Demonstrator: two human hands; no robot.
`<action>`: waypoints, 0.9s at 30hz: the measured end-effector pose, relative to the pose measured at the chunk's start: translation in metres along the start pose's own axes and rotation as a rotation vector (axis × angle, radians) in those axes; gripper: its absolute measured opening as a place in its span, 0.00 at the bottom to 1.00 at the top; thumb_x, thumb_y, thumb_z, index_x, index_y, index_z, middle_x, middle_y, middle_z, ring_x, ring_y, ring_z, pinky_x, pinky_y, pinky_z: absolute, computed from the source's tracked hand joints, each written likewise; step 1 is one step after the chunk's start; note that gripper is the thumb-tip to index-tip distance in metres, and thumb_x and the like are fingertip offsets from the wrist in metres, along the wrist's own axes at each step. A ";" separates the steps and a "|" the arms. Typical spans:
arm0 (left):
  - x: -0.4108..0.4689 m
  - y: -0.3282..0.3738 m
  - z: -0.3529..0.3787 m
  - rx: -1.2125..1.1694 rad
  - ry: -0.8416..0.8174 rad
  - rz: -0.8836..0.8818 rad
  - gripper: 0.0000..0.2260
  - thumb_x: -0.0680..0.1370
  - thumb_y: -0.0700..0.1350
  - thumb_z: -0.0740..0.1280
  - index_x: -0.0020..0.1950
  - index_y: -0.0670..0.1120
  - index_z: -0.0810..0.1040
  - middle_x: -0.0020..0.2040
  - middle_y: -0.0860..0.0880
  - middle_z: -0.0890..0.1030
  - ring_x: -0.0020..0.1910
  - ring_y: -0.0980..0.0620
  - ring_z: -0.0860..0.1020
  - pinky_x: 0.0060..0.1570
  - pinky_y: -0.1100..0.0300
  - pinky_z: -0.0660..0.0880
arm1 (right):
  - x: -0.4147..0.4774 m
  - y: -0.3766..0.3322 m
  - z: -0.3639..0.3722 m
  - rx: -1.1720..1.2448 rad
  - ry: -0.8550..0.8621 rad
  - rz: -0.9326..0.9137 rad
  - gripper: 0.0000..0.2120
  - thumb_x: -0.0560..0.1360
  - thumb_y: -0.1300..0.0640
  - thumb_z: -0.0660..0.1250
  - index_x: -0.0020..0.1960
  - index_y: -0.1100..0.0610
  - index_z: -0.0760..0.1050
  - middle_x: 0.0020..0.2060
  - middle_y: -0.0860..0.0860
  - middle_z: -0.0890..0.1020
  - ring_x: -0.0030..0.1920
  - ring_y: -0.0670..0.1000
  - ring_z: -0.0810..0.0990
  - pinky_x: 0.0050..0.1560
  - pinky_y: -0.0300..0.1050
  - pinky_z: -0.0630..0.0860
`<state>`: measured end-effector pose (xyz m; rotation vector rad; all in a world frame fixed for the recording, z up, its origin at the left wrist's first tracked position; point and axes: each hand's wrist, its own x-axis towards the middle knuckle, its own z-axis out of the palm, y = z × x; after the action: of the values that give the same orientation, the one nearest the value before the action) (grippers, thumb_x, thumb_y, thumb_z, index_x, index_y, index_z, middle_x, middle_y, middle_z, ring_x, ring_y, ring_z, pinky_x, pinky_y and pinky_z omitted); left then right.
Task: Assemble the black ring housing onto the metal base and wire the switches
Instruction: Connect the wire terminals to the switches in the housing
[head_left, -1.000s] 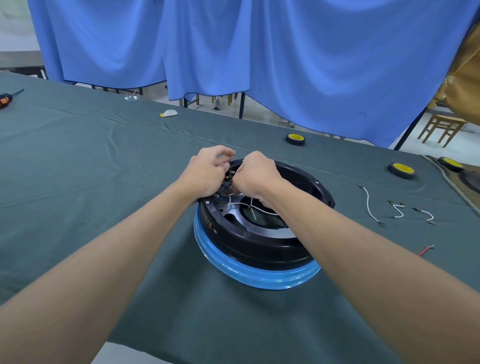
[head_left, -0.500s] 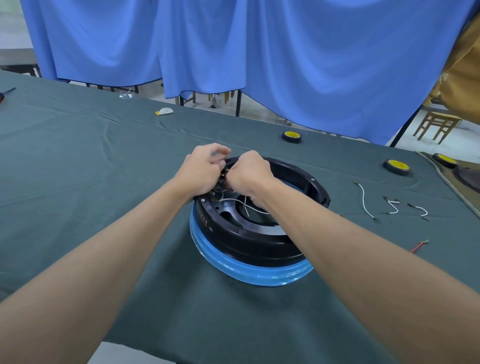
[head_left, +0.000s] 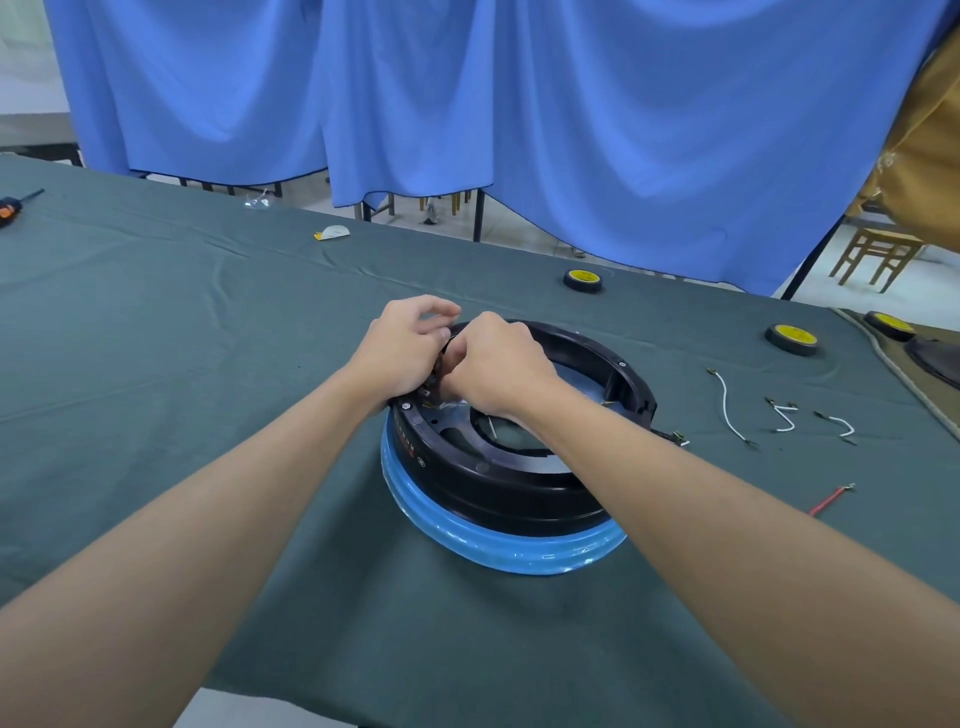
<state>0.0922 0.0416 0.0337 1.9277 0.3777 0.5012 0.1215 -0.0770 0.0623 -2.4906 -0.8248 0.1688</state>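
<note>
Blue curtain (head_left: 571, 104); wooden stool (head_left: 878, 254); pale floor (head_left: 862, 260)

The ring housing (head_left: 467, 483) sits on the base (head_left: 493, 551) at frame centre, on the table (head_left: 156, 364). The left hand (head_left: 400, 348) and right hand (head_left: 498, 364) meet at its upper-left rim. Loose wires (head_left: 727, 405) lie right of it. A wheel (head_left: 583, 280) lies behind it, and a screwdriver (head_left: 10, 208) lies at the left edge.

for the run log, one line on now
wiring | left hand at black ring housing rim | right hand beside it | white wires loose

R grip (head_left: 498, 364) lower over wires (head_left: 491, 429)
</note>
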 end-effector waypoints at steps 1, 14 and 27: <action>0.000 0.000 0.000 -0.001 0.002 -0.004 0.13 0.80 0.33 0.60 0.57 0.48 0.78 0.62 0.45 0.81 0.60 0.46 0.80 0.60 0.46 0.77 | 0.000 0.001 0.001 0.003 0.012 0.013 0.09 0.67 0.56 0.73 0.47 0.51 0.81 0.49 0.55 0.81 0.52 0.59 0.78 0.49 0.48 0.77; 0.001 -0.001 -0.001 0.047 -0.015 0.010 0.13 0.81 0.33 0.61 0.60 0.46 0.78 0.63 0.45 0.81 0.65 0.52 0.76 0.70 0.51 0.69 | 0.007 0.009 -0.004 0.030 -0.039 0.010 0.07 0.72 0.61 0.71 0.50 0.57 0.82 0.53 0.59 0.80 0.52 0.58 0.79 0.53 0.48 0.79; 0.001 -0.001 -0.001 0.026 -0.015 0.006 0.14 0.81 0.32 0.60 0.62 0.44 0.78 0.63 0.44 0.80 0.65 0.51 0.76 0.70 0.51 0.69 | 0.011 0.007 -0.005 -0.006 -0.095 -0.011 0.09 0.73 0.60 0.70 0.54 0.58 0.79 0.52 0.59 0.79 0.49 0.58 0.79 0.51 0.49 0.79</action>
<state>0.0926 0.0425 0.0335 1.9571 0.3707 0.4872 0.1351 -0.0776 0.0630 -2.4993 -0.8781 0.2832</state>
